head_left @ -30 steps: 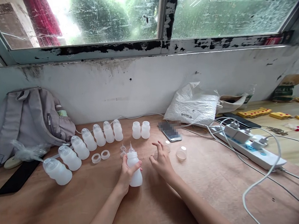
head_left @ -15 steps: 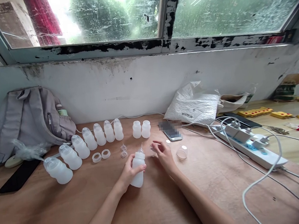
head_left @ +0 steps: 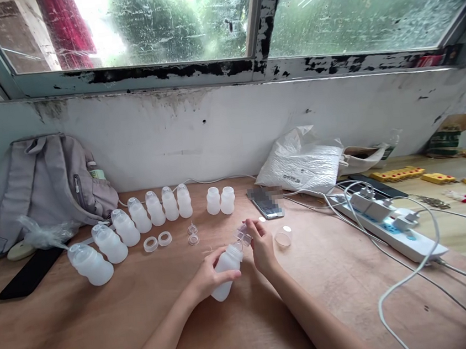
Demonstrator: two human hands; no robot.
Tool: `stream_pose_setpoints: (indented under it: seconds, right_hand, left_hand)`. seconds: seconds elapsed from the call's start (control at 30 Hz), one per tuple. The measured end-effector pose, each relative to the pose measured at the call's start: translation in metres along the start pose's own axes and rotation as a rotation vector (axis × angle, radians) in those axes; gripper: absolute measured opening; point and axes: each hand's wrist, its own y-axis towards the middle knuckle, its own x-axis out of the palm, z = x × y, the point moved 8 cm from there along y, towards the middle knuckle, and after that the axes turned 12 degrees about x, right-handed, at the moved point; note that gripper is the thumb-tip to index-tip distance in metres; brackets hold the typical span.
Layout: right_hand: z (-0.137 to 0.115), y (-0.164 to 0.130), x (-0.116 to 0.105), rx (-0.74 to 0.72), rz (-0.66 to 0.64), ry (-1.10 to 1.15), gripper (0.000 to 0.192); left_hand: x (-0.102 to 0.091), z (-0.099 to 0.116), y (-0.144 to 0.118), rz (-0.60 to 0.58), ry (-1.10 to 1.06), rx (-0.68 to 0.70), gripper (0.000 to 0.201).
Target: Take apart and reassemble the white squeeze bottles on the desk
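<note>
My left hand (head_left: 214,276) is wrapped round a frosted white baby bottle (head_left: 226,264), which leans to the right just above the tabletop. Between the fingers of my right hand (head_left: 261,244) is a clear bottle cap (head_left: 242,234), held at the bottle's top. A clear nipple shows faintly there, partly hidden by the cap. Another clear cap (head_left: 283,237) stands to the right of my right hand. Left of the bottle lie two clear nipples (head_left: 192,234) and two white collar rings (head_left: 165,239). Two open bottles (head_left: 220,201) stand farther back.
Several capped bottles (head_left: 138,215) form a curved row at the left, by a grey backpack (head_left: 50,177). Behind my right hand lie a phone (head_left: 266,203) and a white plastic bag (head_left: 302,161). A power strip (head_left: 388,225) with looping cables occupies the right.
My left hand has tilted the bottle to the right and moved it slightly right. My right hand has brought the clear cap from beside the bottle to its top.
</note>
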Motion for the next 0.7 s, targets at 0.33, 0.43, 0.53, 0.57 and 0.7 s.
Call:
stream_pose_setpoints:
  seconds: [0.33, 0.43, 0.53, 0.57, 0.7]
  right_hand:
    - [0.004, -0.01, 0.018, 0.096, -0.167, 0.087, 0.024]
    - [0.005, -0.012, 0.02, 0.109, -0.182, 0.105, 0.022]
    - [0.005, -0.014, 0.021, 0.115, -0.194, 0.109, 0.019]
    - [0.005, -0.015, 0.023, 0.116, -0.205, 0.108, 0.018]
    - [0.005, -0.022, 0.031, 0.124, -0.269, 0.13, 0.016]
  left_hand:
    - [0.002, -0.001, -0.002, -0.011, -0.052, -0.019, 0.038]
    - [0.001, -0.005, -0.003, -0.015, -0.069, -0.027, 0.042]
    - [0.004, -0.008, -0.003, -0.042, -0.104, -0.047, 0.041]
    - [0.004, -0.008, -0.004, -0.047, -0.106, -0.045, 0.039]
    - [0.002, 0.0, -0.004, 0.0, 0.019, 0.032, 0.035]
